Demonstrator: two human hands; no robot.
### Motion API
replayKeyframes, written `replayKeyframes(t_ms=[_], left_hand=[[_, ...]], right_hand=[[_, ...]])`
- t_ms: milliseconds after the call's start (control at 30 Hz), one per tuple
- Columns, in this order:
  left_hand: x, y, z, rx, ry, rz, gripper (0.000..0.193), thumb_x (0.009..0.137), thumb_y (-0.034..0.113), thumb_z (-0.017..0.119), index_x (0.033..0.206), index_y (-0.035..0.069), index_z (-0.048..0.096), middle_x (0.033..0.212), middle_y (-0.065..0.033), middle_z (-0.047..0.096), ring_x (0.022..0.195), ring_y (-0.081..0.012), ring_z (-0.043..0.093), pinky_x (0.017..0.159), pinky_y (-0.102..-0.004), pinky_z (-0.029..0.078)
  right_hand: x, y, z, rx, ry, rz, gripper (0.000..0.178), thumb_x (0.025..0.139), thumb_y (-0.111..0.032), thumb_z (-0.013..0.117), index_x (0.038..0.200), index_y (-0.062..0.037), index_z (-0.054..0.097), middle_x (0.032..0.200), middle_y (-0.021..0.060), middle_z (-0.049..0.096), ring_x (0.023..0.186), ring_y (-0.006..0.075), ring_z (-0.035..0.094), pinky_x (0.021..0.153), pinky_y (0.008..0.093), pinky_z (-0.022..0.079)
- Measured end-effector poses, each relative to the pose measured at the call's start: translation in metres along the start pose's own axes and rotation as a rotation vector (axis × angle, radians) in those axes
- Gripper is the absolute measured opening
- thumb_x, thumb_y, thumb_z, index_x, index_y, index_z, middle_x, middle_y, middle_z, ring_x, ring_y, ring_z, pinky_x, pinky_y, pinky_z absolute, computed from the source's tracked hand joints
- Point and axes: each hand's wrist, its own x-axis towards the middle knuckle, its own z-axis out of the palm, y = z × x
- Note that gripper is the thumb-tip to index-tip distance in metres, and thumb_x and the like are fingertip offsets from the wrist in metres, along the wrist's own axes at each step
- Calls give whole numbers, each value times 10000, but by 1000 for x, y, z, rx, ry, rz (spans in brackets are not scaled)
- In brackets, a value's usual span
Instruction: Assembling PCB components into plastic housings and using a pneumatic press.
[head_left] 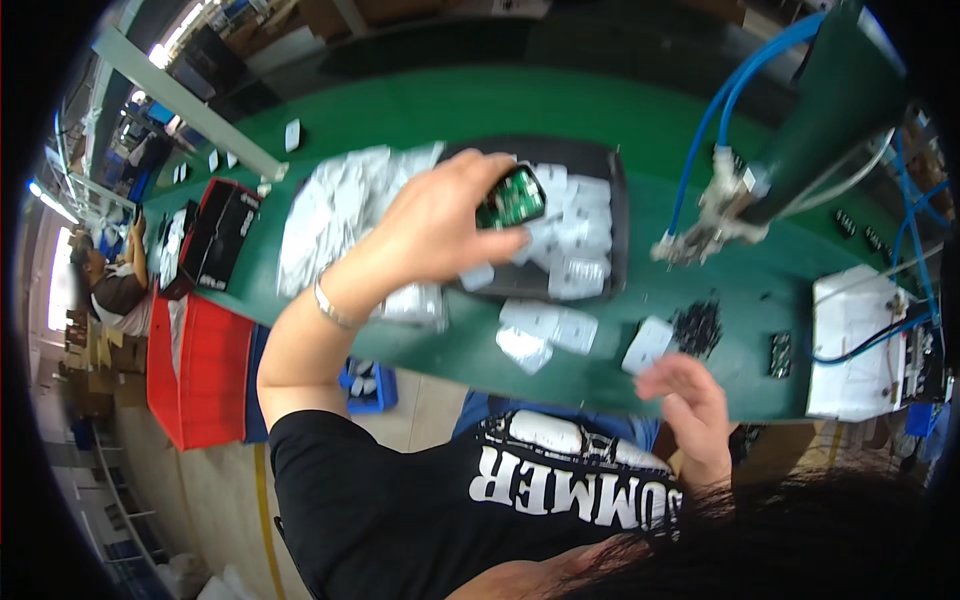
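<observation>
1. Holds a green circuit board in a dark shell with the left grip, closed to the board's width: thumb on the near side, fingers on the far side, apparently pinching the rim to leave the components uncovered.
2. Carries the board over the black tray, probably raised to clear the loose white pieces inside.
3. Has more white plates lying flat on the near surface, seemingly within easy reach, and a lone white plate farther right, beside a heap of small black parts.
4. Has the right grip loosely open, fingers half curled and blurred, with nothing visible in it, just nearer than the lone white plate. Cannot tell contact from this view.
5. Holds the left forearm slanting from near left to far right, elbow bent; has the right forearm mostly hidden, fingers pointing far and left.
</observation>
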Motion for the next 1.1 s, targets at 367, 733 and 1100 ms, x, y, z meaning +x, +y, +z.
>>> replayKeyframes(t_ms=[367, 733, 1100], left_hand=[[-120, 103, 131, -491, -159, -57, 667, 644, 273, 688, 1153, -27, 377, 920, -198, 502, 790, -355, 555, 663, -393, 473], [-98, 112, 151, -612, -171, 63, 455, 678, 172, 716, 1074, 33, 539, 889, -94, 558, 615, -155, 555, 519, -261, 467], [-76, 117, 168, -432, -18, 225, 469, 647, 114, 710, 1066, 23, 522, 1038, -122, 525, 885, -293, 529, 753, -338, 451]], right_hand=[[-8, 78, 47, 213, 32, -212, 654, 800, -349, 598, 1248, 1, 274, 1287, 179, 350, 1204, 273, 353, 1001, 375, 280], [-44, 78, -10, 788, 441, -231, 358, 792, -244, 527, 1078, -45, 443, 1001, 107, 513, 907, 228, 525, 798, 368, 478], [34, 33, -132, 623, 781, -222, 227, 834, -171, 533, 980, 4, 534, 896, 86, 535, 815, 213, 561, 727, 340, 500]])
